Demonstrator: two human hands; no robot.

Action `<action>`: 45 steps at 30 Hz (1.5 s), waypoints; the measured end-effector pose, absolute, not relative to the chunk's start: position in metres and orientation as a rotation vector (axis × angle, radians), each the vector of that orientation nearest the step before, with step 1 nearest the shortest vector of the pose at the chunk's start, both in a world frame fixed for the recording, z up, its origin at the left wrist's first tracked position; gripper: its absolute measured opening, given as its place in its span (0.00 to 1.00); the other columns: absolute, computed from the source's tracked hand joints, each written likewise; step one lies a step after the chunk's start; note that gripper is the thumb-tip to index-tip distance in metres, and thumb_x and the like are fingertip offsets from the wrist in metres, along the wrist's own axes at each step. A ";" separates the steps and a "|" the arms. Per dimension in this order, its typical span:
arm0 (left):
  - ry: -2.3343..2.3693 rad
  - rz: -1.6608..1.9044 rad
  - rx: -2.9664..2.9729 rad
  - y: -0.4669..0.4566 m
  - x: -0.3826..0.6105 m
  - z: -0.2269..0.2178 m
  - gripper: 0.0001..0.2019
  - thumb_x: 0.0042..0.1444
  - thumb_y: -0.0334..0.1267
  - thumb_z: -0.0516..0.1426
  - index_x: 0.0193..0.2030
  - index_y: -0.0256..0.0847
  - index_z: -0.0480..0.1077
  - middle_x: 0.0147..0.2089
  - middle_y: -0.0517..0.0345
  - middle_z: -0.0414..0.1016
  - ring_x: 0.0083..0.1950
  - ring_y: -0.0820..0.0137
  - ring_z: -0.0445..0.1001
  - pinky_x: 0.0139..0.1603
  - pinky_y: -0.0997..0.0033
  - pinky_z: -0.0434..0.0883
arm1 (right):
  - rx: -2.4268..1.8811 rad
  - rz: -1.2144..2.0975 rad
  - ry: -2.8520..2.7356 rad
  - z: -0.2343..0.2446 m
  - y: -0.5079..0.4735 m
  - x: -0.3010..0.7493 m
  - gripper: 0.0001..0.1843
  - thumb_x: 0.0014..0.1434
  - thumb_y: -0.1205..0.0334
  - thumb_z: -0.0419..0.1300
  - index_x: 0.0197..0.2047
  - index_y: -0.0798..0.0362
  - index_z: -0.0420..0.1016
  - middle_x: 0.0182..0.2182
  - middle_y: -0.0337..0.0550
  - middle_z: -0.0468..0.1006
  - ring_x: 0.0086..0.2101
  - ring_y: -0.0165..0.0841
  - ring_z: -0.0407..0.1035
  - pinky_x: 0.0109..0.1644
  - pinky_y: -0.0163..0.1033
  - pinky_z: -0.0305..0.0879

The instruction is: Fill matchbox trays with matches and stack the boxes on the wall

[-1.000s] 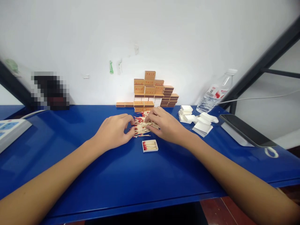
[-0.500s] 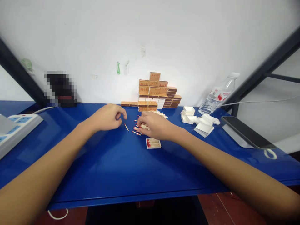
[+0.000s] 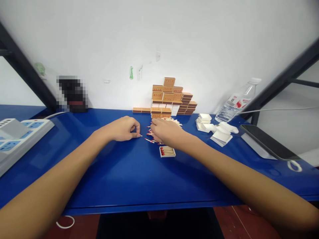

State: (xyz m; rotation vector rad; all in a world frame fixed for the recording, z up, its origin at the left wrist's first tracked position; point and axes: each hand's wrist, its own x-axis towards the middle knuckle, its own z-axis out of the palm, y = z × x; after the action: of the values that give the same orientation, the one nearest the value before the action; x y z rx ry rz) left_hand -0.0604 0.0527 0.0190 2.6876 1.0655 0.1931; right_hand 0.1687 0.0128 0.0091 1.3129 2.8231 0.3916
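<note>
My left hand (image 3: 126, 128) pinches a match between thumb and forefinger at the tabletop; only the match's pale end (image 3: 141, 135) shows. To its right, my right hand (image 3: 168, 132) is curled, palm down, over a pile of loose red-tipped matches (image 3: 176, 121). Its fingertips are among the matches, and what they grip is hidden. One loose match (image 3: 149, 140) lies at the pile's near left edge. Just below my right hand sits a white matchbox tray (image 3: 167, 151), with red-headed matches lying side by side in it.
Orange matchboxes (image 3: 169, 82) are stacked against the wall behind the pile. Empty white trays (image 3: 221, 137), a tilted water bottle (image 3: 235, 101) and a phone (image 3: 270, 142) are on the right. At the left are a power strip (image 3: 27, 136) and a partly pixelated black object (image 3: 74, 96).
My left thumb and forefinger have closed on the single match lying left of the pile. My right hand stays over the pile, its fingers now more hidden. The whole view has shifted slightly.
</note>
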 end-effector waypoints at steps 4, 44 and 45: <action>1.087 0.212 2.661 0.052 -0.059 0.016 0.10 0.61 0.44 0.60 0.36 0.42 0.80 0.27 0.60 0.73 0.27 0.71 0.68 0.30 0.70 0.59 | 1.409 0.119 2.926 0.025 0.010 0.189 0.06 0.68 0.65 0.60 0.42 0.58 0.77 0.43 0.53 0.76 0.37 0.37 0.69 0.37 0.41 0.59; 1.114 0.466 2.919 0.020 -0.029 0.015 0.13 0.69 0.47 0.55 0.42 0.41 0.75 0.39 0.54 0.74 0.39 0.64 0.72 0.39 0.63 0.64 | 1.334 -0.625 3.125 0.016 -0.049 0.242 0.04 0.67 0.64 0.62 0.39 0.51 0.77 0.35 0.40 0.75 0.35 0.32 0.67 0.40 0.38 0.61; 1.056 0.539 2.897 0.015 -0.026 0.015 0.15 0.68 0.50 0.55 0.43 0.41 0.76 0.39 0.54 0.74 0.40 0.64 0.72 0.40 0.63 0.66 | 1.330 -0.613 3.129 0.017 -0.048 0.243 0.05 0.68 0.64 0.61 0.39 0.51 0.77 0.34 0.40 0.75 0.35 0.32 0.67 0.40 0.38 0.61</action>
State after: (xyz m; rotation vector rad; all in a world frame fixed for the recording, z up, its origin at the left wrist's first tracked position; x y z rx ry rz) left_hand -0.0261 0.0151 0.0151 2.8970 1.0563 0.5386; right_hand 0.2429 -0.0482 0.0166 1.3295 3.1290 -0.6134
